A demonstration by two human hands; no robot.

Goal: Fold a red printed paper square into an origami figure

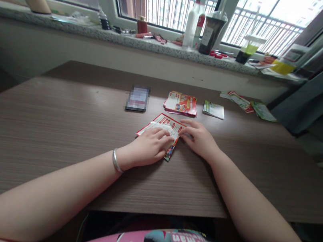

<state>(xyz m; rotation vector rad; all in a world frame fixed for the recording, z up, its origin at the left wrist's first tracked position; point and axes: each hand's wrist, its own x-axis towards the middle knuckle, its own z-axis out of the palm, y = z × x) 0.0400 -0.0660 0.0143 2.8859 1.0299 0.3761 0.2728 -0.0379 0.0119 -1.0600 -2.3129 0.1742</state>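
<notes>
In the head view, the left hand (153,146) lies palm down over a printed leaflet (164,120), with its fingers close together and slightly bent; I cannot tell whether the thumb pinches the paper. The right hand (197,139) touches the right corner of this leaflet with its fingertips, and here also I cannot tell if they are clamped on it. The leaflet is on the table (56,133), under the hands; it is thin and flat, with a red border, and a colourful corner comes out below the left hand. A smooth silvery bangle (117,161), round in form, is on the left wrist. The table has a brown surface with fine wood-like lines. Beyond the leaflet there is a pile of red-and-white printed sheets (181,103), its edges not quite even, between a dark rectangular device (137,99), whose face is blurred, and a smaller green-and-white paper stack (214,110). Farther right lie some loose glossy papers (262,111). On the speckled, stone-like sill (80,31) stand a transparent bottle (190,28) and a tapered dark cup (211,34).
</notes>
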